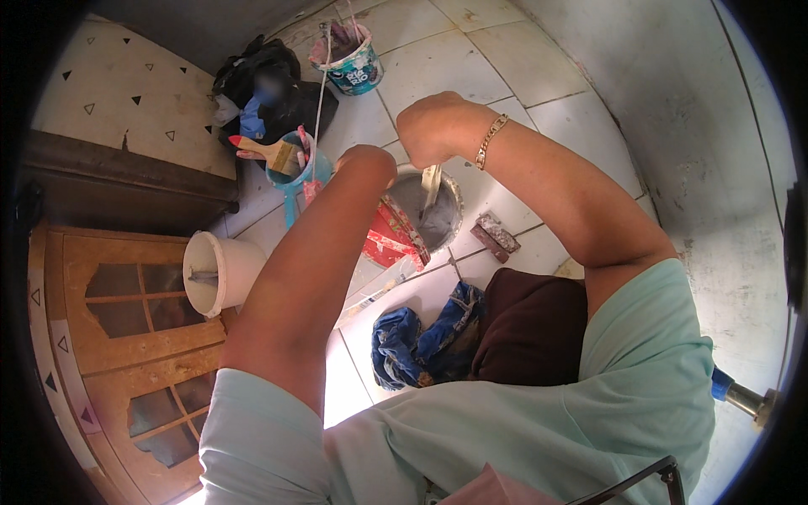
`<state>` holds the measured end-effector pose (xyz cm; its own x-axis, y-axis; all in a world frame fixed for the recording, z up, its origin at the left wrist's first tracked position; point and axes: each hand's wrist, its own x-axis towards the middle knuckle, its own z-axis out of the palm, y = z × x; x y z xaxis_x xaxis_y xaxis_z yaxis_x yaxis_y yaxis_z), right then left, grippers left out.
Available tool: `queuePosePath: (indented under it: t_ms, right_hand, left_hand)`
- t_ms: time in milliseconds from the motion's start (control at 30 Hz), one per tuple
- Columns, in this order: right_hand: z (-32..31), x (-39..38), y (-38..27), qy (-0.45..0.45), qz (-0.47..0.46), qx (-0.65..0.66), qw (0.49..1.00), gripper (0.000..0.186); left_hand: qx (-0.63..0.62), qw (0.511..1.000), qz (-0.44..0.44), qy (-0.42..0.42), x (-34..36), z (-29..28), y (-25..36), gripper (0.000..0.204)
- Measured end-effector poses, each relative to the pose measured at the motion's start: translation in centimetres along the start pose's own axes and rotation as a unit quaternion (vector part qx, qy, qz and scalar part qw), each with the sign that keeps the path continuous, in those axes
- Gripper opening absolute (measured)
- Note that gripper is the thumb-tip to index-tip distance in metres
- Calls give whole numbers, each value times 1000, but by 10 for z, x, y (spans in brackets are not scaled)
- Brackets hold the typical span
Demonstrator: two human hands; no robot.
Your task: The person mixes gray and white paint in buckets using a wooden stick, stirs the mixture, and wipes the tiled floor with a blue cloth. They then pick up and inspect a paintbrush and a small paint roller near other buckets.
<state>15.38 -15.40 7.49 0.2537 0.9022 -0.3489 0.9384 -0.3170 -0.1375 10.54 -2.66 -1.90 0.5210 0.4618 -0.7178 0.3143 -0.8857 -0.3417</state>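
My right hand (pixel 429 126) is closed round a pale, flat stick-like tool (pixel 431 187) that reaches down into a round metal bucket (pixel 454 210) of grey, wet material. My left hand (pixel 369 163) is curled beside the bucket, above a red, paint-spattered container (pixel 394 237); my forearm and knuckles hide what its fingers hold. Just past it, a light-blue container (pixel 282 178) carries a wide brush (pixel 273 153) with a red-tipped handle lying across its top. A long white rod (pixel 321 101) slants up from near my left hand.
A paint bucket (pixel 358 77) and black bags (pixel 295 101) are at the back. A white bucket (pixel 227 286) stands by wooden cabinet doors (pixel 126 252) at left. Small blocks (pixel 495 236), blue cloth (pixel 412 337) and a dark cloth (pixel 530 328) lie nearer. A grey wall (pixel 715 151) rises at right.
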Motion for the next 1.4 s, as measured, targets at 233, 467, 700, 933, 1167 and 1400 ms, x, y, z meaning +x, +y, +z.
queuePosePath:
  t_ms: [233, 467, 700, 933, 1167, 1400]
  right_hand:
    - [-1, 1, 4, -19, 31, -12, 999, 20]
    - [6, 6, 5, -27, 47, -29, 998, 23]
    - [12, 7, 7, -17, 40, -14, 999, 21]
    - [20, 10, 16, -19, 42, -22, 999, 21]
    - [20, 10, 35, -77, 43, 37, 995, 18]
    - [25, 18, 54, -73, 39, 109, 990, 17]
  left_hand:
    - [-17, 1000, -6, -23, -21, -14, 9, 32]
    - [0, 999, 0, -34, -21, -18, 20, 31]
    - [12, 1000, 6, 0, -15, -19, 30, 33]
    - [-27, 999, -39, 11, -16, -28, 32, 35]
    - [-22, 999, -29, 0, -28, -38, 34, 36]
    - [-10, 1000, -16, 0, -31, -39, 37, 36]
